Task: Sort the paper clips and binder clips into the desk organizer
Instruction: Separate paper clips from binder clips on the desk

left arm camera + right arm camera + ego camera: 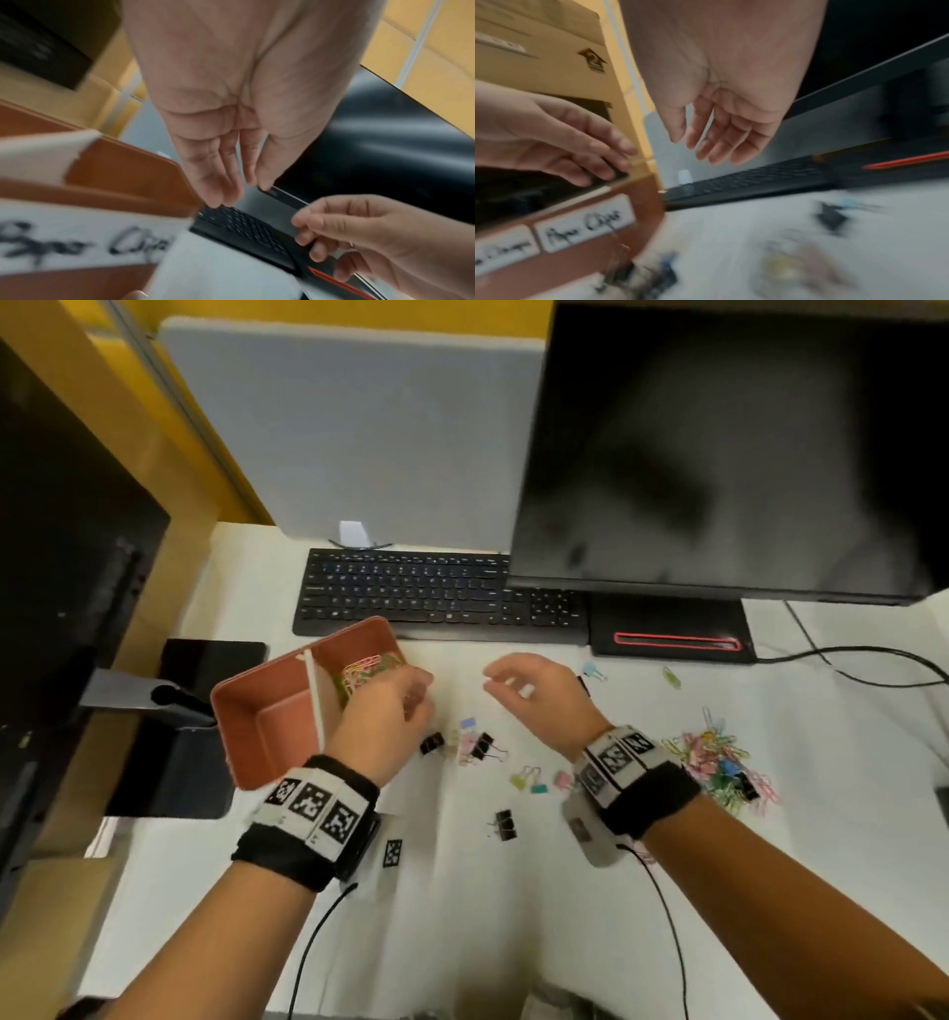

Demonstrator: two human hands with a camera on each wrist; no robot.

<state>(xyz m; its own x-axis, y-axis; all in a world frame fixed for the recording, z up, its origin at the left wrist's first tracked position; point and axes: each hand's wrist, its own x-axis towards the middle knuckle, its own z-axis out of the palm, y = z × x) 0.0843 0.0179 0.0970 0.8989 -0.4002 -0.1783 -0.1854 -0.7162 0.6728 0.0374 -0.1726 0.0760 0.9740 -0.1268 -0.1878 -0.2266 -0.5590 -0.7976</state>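
The brown desk organizer (267, 711) stands at the left of the desk, split by a white divider. Its right compartment holds coloured paper clips (367, 671); the left one looks empty. My left hand (418, 698) hovers at the organizer's right rim with straight fingers (218, 192) and holds nothing. My right hand (498, 680) hangs above the desk with relaxed, empty fingers (713, 148). Black binder clips (432, 743) and pastel ones (531, 780) lie scattered below the hands. A pile of paper clips (719, 762) sits at the right. The organizer's front (590, 223) carries handwritten labels.
A black keyboard (441, 595) lies behind the organizer, next to a monitor (719, 454) on its stand (672, 629). A second dark screen (61, 557) and its base fill the left side. A cable (847, 670) runs at the far right.
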